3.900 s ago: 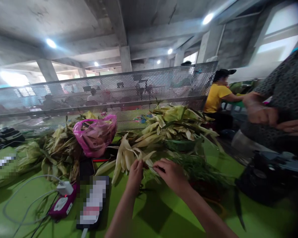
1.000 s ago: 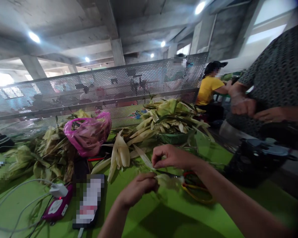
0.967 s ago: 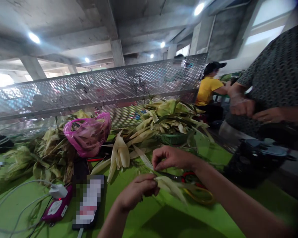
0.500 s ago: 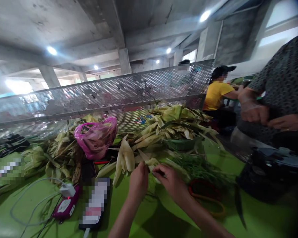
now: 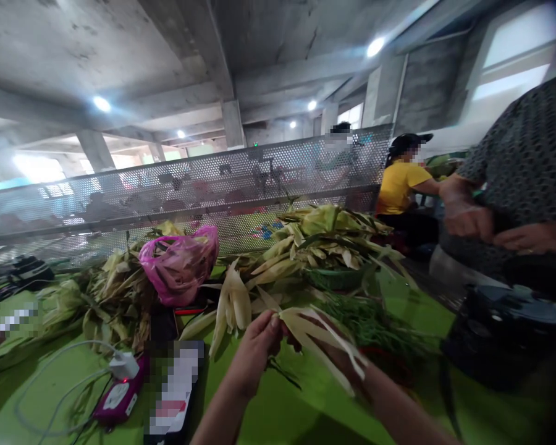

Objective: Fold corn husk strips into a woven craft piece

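My left hand pinches a bundle of pale corn husk strips at its gathered end, thumb on top. The strips fan out to the right and drape over my right hand and wrist, covering much of it. Close to the left fingertips, the right fingers are curled under the husk; what they hold is hidden. A dark green strand hangs below both hands. Just left of them, another folded corn husk bundle lies on the green table.
Corn husks heap over a green basket; green strands lie nearby. At left are a pink plastic bag, a phone and a purple power strip with cables. A co-worker's hands are at right, above a black container.
The corn husk strips now spread rightward over my right hand and forearm, which were uncovered before. My hands have come together, and the view has shifted slightly.
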### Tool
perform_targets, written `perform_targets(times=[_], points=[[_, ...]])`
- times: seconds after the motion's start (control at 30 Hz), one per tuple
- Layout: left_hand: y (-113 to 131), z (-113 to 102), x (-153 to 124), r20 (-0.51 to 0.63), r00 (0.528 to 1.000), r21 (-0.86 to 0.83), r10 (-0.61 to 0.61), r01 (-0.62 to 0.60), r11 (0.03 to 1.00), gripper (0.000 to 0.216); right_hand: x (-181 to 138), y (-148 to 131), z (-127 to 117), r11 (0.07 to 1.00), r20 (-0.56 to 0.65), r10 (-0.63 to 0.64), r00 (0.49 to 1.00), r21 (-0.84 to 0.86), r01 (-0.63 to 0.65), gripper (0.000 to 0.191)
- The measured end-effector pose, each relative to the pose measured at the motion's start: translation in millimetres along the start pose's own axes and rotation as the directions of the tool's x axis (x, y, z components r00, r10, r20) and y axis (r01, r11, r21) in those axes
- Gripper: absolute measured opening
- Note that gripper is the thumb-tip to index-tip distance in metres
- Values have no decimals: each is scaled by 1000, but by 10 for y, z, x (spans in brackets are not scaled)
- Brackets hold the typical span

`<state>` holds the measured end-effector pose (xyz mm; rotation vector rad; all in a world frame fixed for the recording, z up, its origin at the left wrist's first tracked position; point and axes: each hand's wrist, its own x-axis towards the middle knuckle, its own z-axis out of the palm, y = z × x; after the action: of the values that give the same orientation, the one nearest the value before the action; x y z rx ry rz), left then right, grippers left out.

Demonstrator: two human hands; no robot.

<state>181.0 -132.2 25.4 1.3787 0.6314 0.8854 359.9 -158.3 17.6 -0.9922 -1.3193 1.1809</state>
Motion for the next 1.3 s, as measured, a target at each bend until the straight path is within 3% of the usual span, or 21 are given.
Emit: perform_targets(times=[0.1,0.23,0.33,0.5,0.67,0.77,0.83,0.9,1.0,1.07,1.13,1.2,1.23,1.3], points=[[-144,69,167,-209,978,-32,5,-12,999,42,-16,246,186,997,-146,-52,988,48,60,31],[-319,95,351,-362,910,280,203,-101,955,35,66,499,377,971,-353,-29,935,211,110,20],[-368,119,435,-385,882,465,272,-69,883,29,140,592,500,946,-362,2,932,302,115,30],[-316,163,537,-387,880,516,277,-43,856,26,226,568,662,842,-298,54,953,527,117,37],[-296,133,613,-391,872,567,294,-24,824,26,219,568,736,779,-363,128,923,613,133,31],[-340,87,635,-380,874,658,303,25,753,25,191,576,681,833,-442,104,891,529,164,24],[-370,37,629,-338,895,719,290,48,693,26,172,520,576,933,-478,21,878,326,155,19],[-375,-28,589,-254,933,762,256,30,646,23,156,381,425,991,-453,-116,884,8,134,17],[-290,-117,431,-76,977,790,198,-62,610,18,149,49,159,885,-292,-327,899,-430,182,11],[-168,-142,268,91,984,757,155,-170,631,20,160,-174,-2,790,-139,-373,917,-565,236,11],[-25,-132,101,256,963,634,83,-232,738,23,173,-322,-110,798,-22,-316,949,-547,253,9],[88,-99,-15,366,931,428,-2,-166,888,26,174,-352,-139,887,53,-208,977,-411,212,10],[121,-79,-39,355,934,318,-23,-98,943,29,169,-321,-121,936,55,-156,986,-310,166,13],[138,-40,-5,224,974,132,-22,-8,991,38,155,-182,-29,992,-22,-79,997,-96,76,20]])
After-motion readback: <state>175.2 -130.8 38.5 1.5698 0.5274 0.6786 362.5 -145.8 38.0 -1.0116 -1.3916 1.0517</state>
